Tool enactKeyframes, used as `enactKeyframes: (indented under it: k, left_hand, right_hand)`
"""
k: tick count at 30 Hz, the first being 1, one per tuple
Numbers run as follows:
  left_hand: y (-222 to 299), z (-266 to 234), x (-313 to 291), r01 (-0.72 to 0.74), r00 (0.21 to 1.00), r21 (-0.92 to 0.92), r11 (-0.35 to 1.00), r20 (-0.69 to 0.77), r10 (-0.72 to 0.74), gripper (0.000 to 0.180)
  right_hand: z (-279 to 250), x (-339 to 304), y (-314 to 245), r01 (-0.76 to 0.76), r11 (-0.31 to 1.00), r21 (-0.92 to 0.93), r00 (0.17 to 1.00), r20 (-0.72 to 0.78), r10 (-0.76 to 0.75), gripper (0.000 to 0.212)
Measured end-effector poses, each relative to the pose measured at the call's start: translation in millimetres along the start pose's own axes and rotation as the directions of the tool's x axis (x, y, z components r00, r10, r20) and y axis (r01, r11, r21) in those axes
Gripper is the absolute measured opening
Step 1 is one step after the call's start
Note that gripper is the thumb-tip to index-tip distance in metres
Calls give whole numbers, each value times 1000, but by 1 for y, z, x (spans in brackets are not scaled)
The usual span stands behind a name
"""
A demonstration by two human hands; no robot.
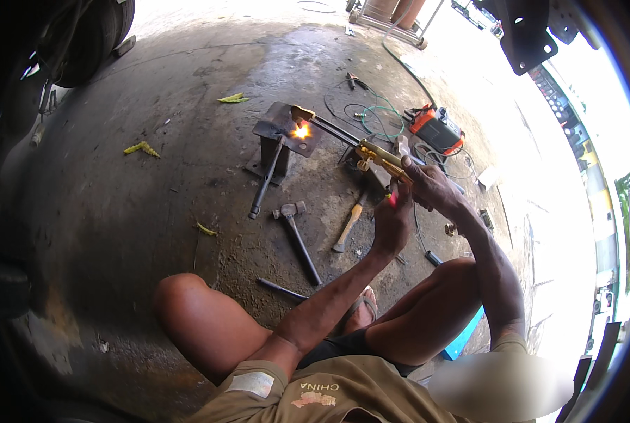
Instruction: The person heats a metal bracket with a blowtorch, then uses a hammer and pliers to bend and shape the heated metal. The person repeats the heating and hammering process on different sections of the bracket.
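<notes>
- Clock directions run from the middle of the view, with 12 at the top.
- The right hand (pixel 433 187), at 2 o'clock, has its fingers wrapped around the back of the brass torch (pixel 383 158).
- The left hand (pixel 392 227), at 4 o'clock, has its fingers curled in, with a small pink thing (pixel 392 200) showing among them; whether they also press on the torch, I cannot tell.
- The torch slants from the right hand to its head near 12 o'clock, where a bright flame (pixel 301 132) shows above the metal stand (pixel 273 128).
- A dark pipe (pixel 266 183), at 10 o'clock, leans with its upper end at the stand.
- A dark-handled hammer (pixel 303 248), at 7 o'clock, and a tool with a wooden handle (pixel 348 228), at 4 o'clock, lie on the floor (pixel 153 218).
- An orange and black box (pixel 436 132) sits at 2 o'clock, near a green cable (pixel 391 135).
</notes>
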State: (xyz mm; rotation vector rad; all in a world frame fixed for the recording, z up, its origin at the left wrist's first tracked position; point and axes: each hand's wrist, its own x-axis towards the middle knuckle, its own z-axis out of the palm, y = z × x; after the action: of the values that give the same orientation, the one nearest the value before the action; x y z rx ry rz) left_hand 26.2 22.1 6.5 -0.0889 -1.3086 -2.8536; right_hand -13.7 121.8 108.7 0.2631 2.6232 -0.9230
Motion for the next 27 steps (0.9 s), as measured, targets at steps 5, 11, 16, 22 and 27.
enactKeyframes:
  k: [5,11,16,22,27]
  left_hand:
    - [-50,-7,-18,343,938,36,939,42,-344,47]
    - [-41,11,-32,659,711,-75,748,387,-587,41]
    - [-49,-5,-33,632,634,317,707,312,-707,49]
    - [-57,-9,-45,558,649,515,651,218,-729,48]
    - [-72,-2,-54,-55,769,734,676,464,-441,32]
  right_hand:
    - [-3,-1,-6,-15,980,199,1000,-21,20,89]
    - [-7,-1,-2,-64,875,480,998,58,41,84]
    - [-5,-6,36,-147,653,743,989,125,80,81]
    - [8,-4,110,-118,318,941,992,96,83,84]
    - [11,-14,169,-23,84,996,987,10,157,87]
